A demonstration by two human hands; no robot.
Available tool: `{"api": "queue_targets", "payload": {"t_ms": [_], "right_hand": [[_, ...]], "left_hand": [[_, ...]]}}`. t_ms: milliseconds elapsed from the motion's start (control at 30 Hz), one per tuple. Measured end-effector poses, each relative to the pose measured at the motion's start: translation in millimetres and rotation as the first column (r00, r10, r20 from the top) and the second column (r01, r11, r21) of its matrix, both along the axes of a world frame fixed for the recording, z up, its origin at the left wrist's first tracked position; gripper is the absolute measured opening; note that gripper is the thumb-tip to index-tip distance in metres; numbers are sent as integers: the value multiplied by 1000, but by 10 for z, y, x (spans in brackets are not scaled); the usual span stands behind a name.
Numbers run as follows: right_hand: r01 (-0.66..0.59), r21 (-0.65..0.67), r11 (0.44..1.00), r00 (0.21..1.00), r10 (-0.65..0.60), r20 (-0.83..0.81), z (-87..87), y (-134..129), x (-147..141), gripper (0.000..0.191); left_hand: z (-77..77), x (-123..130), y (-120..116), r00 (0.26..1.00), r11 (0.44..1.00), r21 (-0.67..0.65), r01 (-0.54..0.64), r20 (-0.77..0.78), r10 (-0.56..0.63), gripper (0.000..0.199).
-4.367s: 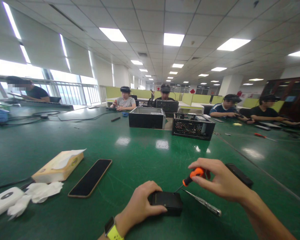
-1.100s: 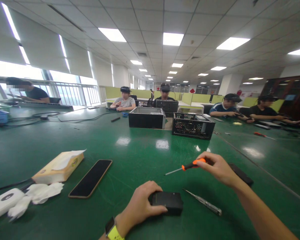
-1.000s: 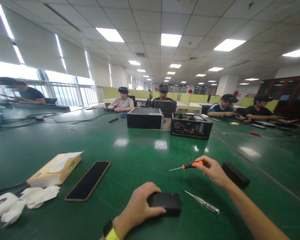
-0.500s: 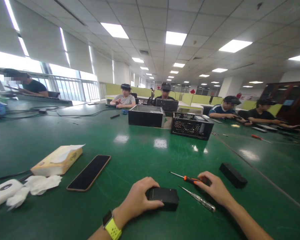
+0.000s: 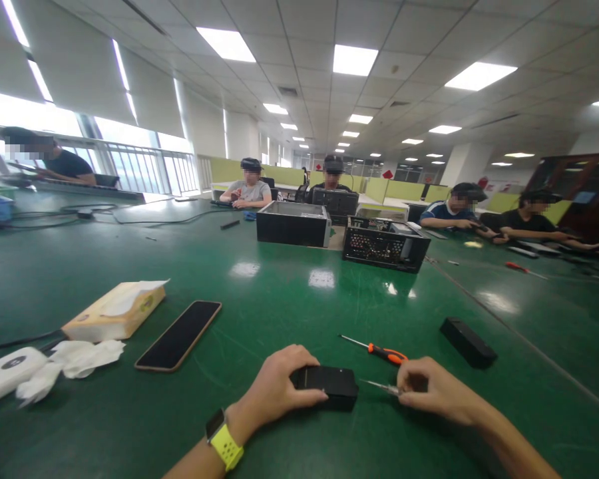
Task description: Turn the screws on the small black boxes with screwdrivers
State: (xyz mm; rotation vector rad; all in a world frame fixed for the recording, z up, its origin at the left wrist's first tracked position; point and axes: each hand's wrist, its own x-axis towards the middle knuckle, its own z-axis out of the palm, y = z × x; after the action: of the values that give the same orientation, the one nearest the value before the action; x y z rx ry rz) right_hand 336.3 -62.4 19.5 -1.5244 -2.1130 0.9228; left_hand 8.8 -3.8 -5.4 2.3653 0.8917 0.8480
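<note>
My left hand [image 5: 289,382] grips a small black rectangular box [image 5: 337,387] lying on the green table, thumb along its near side and fingers behind it. To the right of the box, my right hand [image 5: 432,392] pinches a thin clear-handled screwdriver [image 5: 387,388] between thumb and fingers. The tip of that tool points left, a short gap from the box's end. Just beyond my right hand lies an orange-and-black screwdriver [image 5: 387,353]. A second black block [image 5: 468,342] rests farther right, apart from both hands.
Left of my hands lie a phone [image 5: 180,336], a tissue pack [image 5: 117,313], crumpled tissues [image 5: 82,359] and a white device [image 5: 10,376]. Ahead stand two computer cases [image 5: 293,226]. Several people sit around the far table sides. Cables [image 5: 100,214] run across the far left.
My right hand has moved off the orange-and-black screwdriver and picked up the clear-handled one, which lay on the table before. My left hand still holds the black box.
</note>
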Motion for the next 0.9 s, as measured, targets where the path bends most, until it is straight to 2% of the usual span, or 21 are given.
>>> {"api": "queue_targets", "payload": {"t_ms": [167,500,667,900], "right_hand": [[-37,21,999,999,37,8,37,-54,-135,8],[0,225,974,1000,-6,27,-130,0,-153,21],[-22,329,944,999,29,-15,-182,-1,-334,26],[7,345,938,999,4,-33,-224,-31,-488,26]], "left_hand": [[-6,-1,1,1000,1000,6,0,10,0,33],[-4,0,-6,1000,1000,8,-11,-2,11,34],[-2,0,-6,1000,1000,9,-8,-8,8,36],[8,-1,-14,999,1000,0,-18,-27,18,37]]}}
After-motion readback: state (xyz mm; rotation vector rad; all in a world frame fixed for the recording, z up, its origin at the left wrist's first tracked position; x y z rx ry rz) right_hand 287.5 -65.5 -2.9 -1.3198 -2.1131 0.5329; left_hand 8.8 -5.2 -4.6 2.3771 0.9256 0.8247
